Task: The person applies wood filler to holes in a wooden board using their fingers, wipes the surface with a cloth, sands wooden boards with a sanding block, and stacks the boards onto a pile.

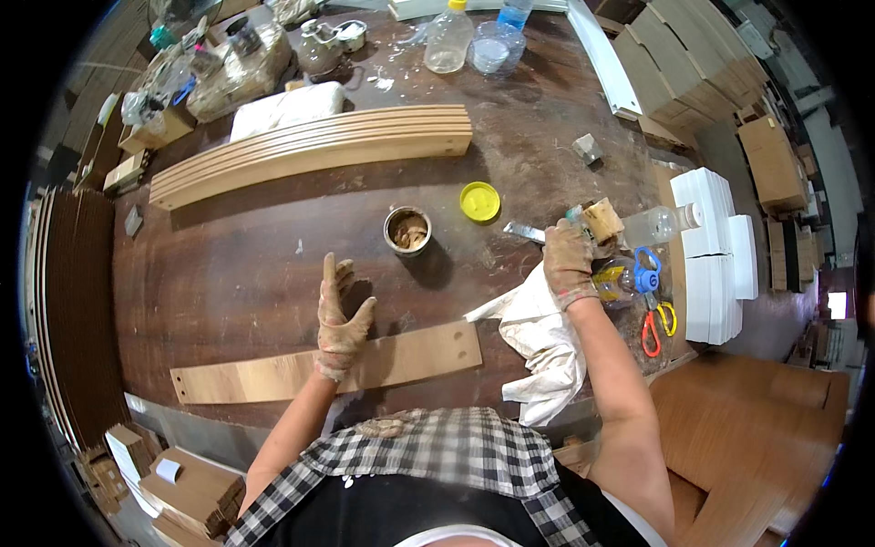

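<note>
My left hand (343,321), in a stained beige glove, is open with fingers spread above a wooden board (410,356). The board lies flat near the front edge and has dark round holes at both ends. My right hand (569,263), gloved too, is curled round a putty knife, whose metal blade (524,232) sticks out to the left; its handle is mostly hidden. A white cloth (542,337) lies below that wrist. Between the hands, farther back, stands an open can of brown putty (406,231). Its yellow lid (479,201) lies nearby.
Several stacked boards (319,150) lie across the back. Right of my hand are a wood block (602,221), a clear bottle (649,227), scissors (652,333) and white stacks (706,255). Bottles (448,41) and a bagged bundle (246,68) stand at the far side.
</note>
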Motion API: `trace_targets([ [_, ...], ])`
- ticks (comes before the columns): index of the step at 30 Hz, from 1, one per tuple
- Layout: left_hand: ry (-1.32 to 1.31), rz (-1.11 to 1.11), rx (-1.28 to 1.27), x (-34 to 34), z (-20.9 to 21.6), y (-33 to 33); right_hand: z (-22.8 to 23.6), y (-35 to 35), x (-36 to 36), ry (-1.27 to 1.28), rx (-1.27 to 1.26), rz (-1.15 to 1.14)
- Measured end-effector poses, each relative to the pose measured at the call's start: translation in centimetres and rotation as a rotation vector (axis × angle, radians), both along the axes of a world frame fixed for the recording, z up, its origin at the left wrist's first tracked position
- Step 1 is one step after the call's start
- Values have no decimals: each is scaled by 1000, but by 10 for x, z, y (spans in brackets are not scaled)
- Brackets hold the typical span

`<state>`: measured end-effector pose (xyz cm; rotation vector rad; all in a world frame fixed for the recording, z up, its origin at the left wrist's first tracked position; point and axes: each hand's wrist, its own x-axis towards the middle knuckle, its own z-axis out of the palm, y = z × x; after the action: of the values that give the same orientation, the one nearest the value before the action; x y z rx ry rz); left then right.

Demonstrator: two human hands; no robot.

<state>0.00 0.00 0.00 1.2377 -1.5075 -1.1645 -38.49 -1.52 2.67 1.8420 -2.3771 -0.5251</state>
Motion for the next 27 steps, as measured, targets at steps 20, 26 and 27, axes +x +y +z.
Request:
trace_targets([
  [20,-366,-118,-165,-8,5,-36,82,55,120,-1884,-195,-357],
  [26,-236,-171,-94,-59,-5,-97,90,30,128,-1764,-156,-252],
  [27,-243,-221,-109,-63,-2,-100,89,29,123,-1694,-174,-205],
])
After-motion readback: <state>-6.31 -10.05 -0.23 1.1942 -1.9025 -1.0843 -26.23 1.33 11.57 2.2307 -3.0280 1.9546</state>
